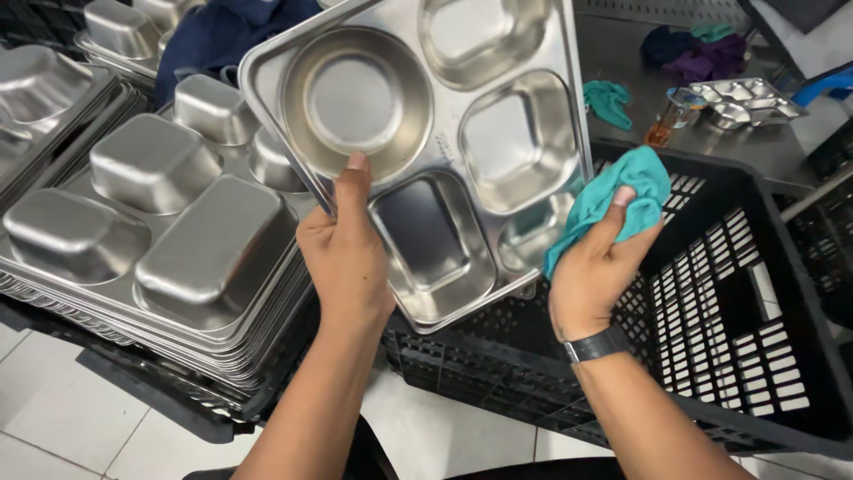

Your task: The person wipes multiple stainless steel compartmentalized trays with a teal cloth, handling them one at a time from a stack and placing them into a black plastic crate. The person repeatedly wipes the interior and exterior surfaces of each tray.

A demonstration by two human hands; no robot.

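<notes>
My left hand (342, 253) grips the left edge of a steel compartment tray (444, 133), thumb pressed on its rim beside the round well. The tray is held up and tilted, its wells facing me. My right hand (597, 262) holds a crumpled teal cloth (622, 191) against the tray's right edge, near a lower compartment. A black watch band sits on my right wrist.
A tall stack of upturned steel trays (169, 222) fills the left. A black plastic crate (737, 302) stands under my right hand. On the steel counter behind are another tray (746, 100), a teal rag (607, 98), dark cloths (702, 53) and a glass (668, 120). White tiled floor below.
</notes>
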